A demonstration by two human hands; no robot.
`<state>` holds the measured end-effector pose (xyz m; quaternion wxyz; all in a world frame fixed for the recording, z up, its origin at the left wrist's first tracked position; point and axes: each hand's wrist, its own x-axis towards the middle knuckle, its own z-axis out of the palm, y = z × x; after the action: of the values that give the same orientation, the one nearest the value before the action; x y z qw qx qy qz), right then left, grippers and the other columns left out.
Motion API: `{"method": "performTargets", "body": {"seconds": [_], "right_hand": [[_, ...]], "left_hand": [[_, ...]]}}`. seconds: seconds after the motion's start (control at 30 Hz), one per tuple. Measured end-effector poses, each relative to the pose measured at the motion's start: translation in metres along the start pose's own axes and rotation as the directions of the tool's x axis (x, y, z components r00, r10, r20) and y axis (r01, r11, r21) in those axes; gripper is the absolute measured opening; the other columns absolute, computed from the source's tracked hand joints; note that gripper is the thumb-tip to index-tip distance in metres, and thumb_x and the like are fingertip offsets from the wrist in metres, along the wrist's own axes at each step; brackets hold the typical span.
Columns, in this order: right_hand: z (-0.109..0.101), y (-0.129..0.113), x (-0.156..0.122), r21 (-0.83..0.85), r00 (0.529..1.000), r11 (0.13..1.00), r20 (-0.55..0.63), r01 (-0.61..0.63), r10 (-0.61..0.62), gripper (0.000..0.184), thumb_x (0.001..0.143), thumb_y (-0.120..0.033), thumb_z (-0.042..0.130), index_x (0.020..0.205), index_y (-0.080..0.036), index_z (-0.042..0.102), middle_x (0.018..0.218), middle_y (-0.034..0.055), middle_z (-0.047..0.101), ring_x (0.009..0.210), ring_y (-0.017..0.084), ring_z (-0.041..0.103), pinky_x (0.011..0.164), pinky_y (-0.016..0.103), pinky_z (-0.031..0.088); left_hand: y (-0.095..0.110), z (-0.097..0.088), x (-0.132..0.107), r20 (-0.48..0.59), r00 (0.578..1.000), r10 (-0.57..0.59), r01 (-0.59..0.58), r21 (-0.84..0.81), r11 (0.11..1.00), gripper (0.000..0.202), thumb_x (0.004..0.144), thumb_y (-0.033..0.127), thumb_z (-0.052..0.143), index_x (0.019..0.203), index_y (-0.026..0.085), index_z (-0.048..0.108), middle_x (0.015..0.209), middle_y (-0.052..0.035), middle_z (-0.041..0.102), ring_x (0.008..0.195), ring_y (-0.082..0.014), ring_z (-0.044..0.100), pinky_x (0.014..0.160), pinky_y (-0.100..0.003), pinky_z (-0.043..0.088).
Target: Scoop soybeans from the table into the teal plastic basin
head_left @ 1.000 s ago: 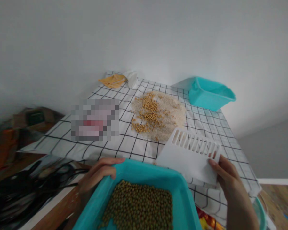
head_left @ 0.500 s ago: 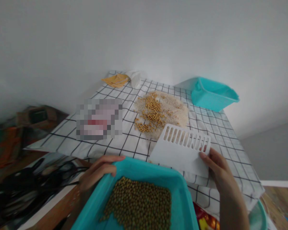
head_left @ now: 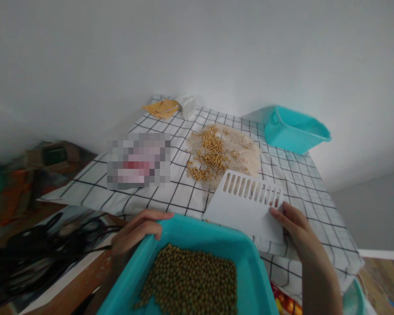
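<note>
My left hand [head_left: 139, 229] grips the left far corner of a teal plastic tub [head_left: 200, 227], held at the table's near edge. Inside the tub lies a layer of greenish-brown beans [head_left: 193, 280]. My right hand [head_left: 295, 223] pinches the right side of a white plastic scraper [head_left: 243, 214] with a row of slots along its far edge. The scraper slants between the tub's far rim and a pile on the table. Yellow soybeans [head_left: 212, 140] and pale rice-like grains [head_left: 244, 146] make up that pile, and the slotted edge overlaps its near side.
A second teal tub [head_left: 292, 131] stands at the back right of the checked tablecloth [head_left: 170, 183]. Yellow cloth-like pieces [head_left: 162, 108] and a white item [head_left: 187, 107] lie at the back left. A blurred-out pinkish package [head_left: 138, 162] is on the left. Walls close in behind.
The scraper and my right hand have shifted slightly left relative to the table. My left hand keeps its hold on the tub. The view has turned a little.
</note>
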<state>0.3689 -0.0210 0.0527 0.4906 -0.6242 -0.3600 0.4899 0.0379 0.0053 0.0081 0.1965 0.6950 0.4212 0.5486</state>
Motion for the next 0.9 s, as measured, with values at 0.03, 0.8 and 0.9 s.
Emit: {"method": "performTargets", "body": {"seconds": [0.03, 0.8, 0.9], "right_hand": [[0.001, -0.001, 0.001, -0.008, 1.000, 1.000, -0.007, -0.005, 0.005, 0.023, 0.076, -0.042, 0.081, 0.074, -0.022, 0.069, 0.070, 0.0000, 0.068, 0.061, 0.016, 0.062, 0.053, 0.022, 0.050], [0.027, -0.012, 0.012, -0.037, 0.990, 0.997, 0.129, 0.066, -0.060, 0.025, 0.081, -0.044, 0.076, 0.093, -0.022, 0.073, 0.091, 0.0043, 0.076, 0.081, 0.023, 0.070, 0.069, 0.028, 0.056], [0.032, -0.016, 0.012, -0.070, 0.987, 0.997, 0.159, 0.031, -0.019, 0.025, 0.080, -0.045, 0.075, 0.091, -0.022, 0.074, 0.087, 0.0037, 0.077, 0.075, 0.022, 0.071, 0.063, 0.027, 0.056]], "left_hand": [[0.000, -0.001, 0.000, 0.012, 1.000, 0.003, -0.003, 0.002, 1.000, 0.029, 0.093, 0.012, 0.038, 0.070, 0.023, 0.050, 0.100, -0.0007, 0.068, 0.085, -0.0191, 0.063, 0.076, -0.032, 0.041], [0.000, -0.013, -0.001, 0.142, 0.989, -0.045, 0.046, -0.001, 0.999, 0.024, 0.093, 0.016, 0.042, 0.075, 0.025, 0.054, 0.111, 0.0023, 0.069, 0.092, -0.0186, 0.065, 0.080, -0.031, 0.044], [-0.001, -0.012, -0.003, 0.121, 0.991, -0.053, 0.052, 0.009, 0.999, 0.024, 0.094, 0.019, 0.043, 0.074, 0.024, 0.054, 0.110, -0.0002, 0.069, 0.091, -0.0200, 0.065, 0.080, -0.032, 0.045]]}}
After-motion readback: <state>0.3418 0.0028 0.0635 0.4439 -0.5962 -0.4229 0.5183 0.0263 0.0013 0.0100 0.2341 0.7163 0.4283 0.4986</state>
